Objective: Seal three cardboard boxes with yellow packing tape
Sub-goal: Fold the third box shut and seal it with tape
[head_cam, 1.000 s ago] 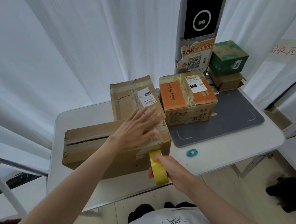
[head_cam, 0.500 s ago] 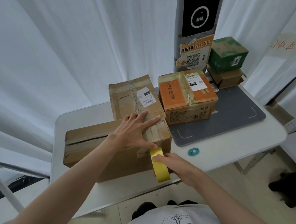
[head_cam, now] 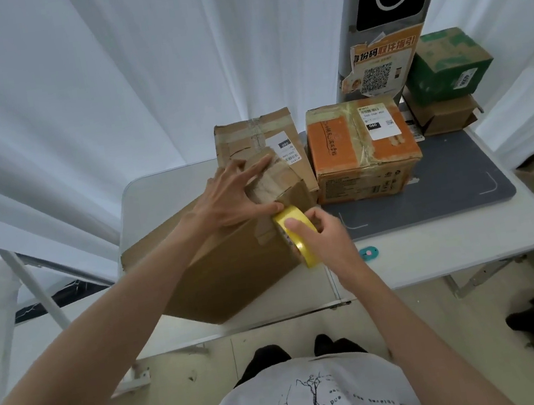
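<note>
Centre of frame: we see the long cardboard box [head_cam: 233, 263] lying askew on the white table [head_cam: 438, 246], its far end tilted toward the upper right.

Left hand [head_cam: 227, 201] rests flat on the box's top, fingers spread and straight, thumb reaching to the box corner beside the roll.

Right hand [head_cam: 319, 236] grips the yellow tape roll [head_cam: 298, 235], fingers curled round it, the roll pressed against the box's right end just below the left thumb.

Behind, upper centre: a second brown box [head_cam: 259, 137] with a white label, touching the long box. Right of it an orange box [head_cam: 357, 143] on a grey mat [head_cam: 448, 196].

Upper right: a green box [head_cam: 446, 68] stacked on a small brown box [head_cam: 443, 113]
</note>
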